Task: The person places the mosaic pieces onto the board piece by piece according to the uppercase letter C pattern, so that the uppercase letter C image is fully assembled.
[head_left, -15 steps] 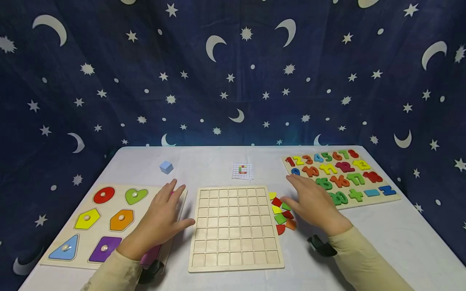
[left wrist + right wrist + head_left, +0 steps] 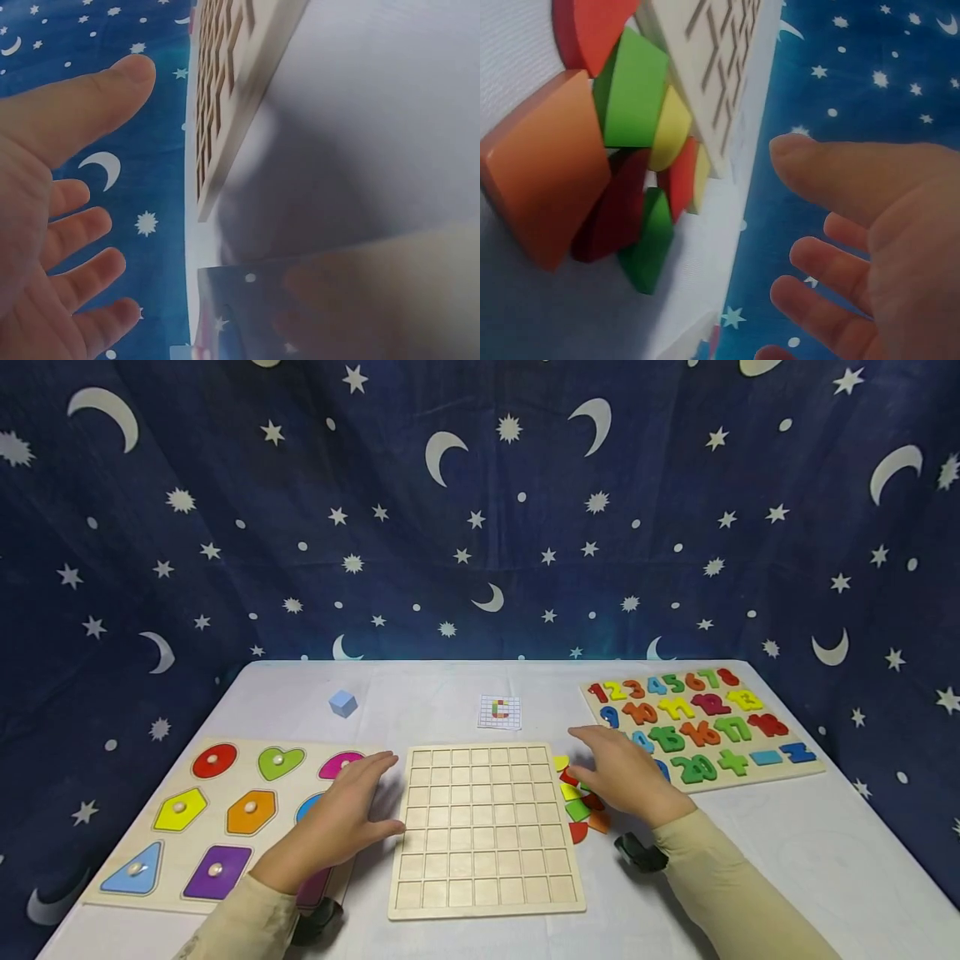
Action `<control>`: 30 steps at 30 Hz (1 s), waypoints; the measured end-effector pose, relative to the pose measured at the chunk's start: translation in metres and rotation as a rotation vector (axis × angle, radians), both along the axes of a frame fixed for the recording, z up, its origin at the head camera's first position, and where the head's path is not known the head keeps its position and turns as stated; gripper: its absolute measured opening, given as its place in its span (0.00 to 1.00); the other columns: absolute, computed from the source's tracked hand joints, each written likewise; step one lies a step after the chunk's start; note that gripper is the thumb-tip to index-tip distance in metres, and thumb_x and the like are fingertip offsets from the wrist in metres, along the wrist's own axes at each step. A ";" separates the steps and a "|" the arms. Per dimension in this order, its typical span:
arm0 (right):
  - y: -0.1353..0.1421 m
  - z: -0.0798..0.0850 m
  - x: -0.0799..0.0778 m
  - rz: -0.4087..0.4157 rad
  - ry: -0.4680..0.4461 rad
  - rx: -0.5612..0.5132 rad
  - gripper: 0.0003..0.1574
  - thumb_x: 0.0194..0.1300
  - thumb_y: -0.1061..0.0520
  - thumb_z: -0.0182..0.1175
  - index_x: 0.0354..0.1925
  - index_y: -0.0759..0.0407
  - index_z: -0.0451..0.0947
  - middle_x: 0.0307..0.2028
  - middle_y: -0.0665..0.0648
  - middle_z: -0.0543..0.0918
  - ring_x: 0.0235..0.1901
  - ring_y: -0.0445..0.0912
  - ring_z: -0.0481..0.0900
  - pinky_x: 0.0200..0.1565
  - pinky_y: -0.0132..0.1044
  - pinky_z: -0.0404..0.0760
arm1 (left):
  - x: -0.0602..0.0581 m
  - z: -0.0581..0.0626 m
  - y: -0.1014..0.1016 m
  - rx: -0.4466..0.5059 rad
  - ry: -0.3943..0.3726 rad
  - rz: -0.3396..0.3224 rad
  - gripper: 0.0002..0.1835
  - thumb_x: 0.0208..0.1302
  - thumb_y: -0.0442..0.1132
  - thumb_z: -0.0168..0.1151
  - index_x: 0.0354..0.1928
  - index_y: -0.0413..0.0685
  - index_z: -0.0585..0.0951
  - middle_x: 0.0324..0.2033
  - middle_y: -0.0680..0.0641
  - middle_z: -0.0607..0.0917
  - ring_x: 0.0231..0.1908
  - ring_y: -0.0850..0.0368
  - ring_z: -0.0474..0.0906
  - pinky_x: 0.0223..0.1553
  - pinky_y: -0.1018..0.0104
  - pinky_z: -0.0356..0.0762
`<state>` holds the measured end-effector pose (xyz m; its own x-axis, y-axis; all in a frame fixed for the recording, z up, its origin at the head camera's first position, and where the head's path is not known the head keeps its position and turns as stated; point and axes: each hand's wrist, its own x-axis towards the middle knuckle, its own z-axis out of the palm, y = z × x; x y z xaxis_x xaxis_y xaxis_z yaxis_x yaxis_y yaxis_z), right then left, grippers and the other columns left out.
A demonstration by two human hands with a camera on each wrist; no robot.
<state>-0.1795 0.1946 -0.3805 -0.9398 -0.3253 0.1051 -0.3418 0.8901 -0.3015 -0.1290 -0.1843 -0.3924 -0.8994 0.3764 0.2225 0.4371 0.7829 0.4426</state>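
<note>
A wooden grid board (image 2: 483,817) with bare square cells lies in the middle of the table. My left hand (image 2: 337,818) hovers at its left side, thumb near the edge, holding nothing; in the left wrist view its fingers (image 2: 82,229) are relaxed and apart. Off the board's right edge, my right hand (image 2: 630,777) hangs over a small heap of coloured pieces, also with nothing held. Among those pieces are an orange one (image 2: 547,169), a green one (image 2: 634,94) and a dark red one (image 2: 615,210).
Left of the board lies a shape puzzle (image 2: 225,760) with knobbed pieces, partly under my left arm. A number puzzle (image 2: 787,768) sits at the right. Toward the back are a blue cube (image 2: 343,703) and a small card (image 2: 487,714) with a coloured grid pattern.
My right hand has shifted left, closer above the coloured pieces. The left hand has moved slightly right and down, uncovering more of the shape puzzle.
</note>
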 end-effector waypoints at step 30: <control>-0.008 -0.020 -0.018 -0.042 -0.181 0.012 0.27 0.67 0.51 0.66 0.60 0.64 0.77 0.48 0.59 0.84 0.49 0.55 0.80 0.56 0.56 0.78 | 0.004 -0.010 0.015 -0.014 -0.237 0.034 0.34 0.49 0.36 0.80 0.59 0.38 0.77 0.56 0.42 0.80 0.60 0.43 0.73 0.65 0.47 0.69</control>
<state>-0.1971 0.1862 -0.4004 -0.9559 -0.2853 -0.0703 -0.2453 0.9065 -0.3438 -0.1249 -0.1695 -0.4021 -0.9379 0.3470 -0.0016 0.2960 0.8023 0.5184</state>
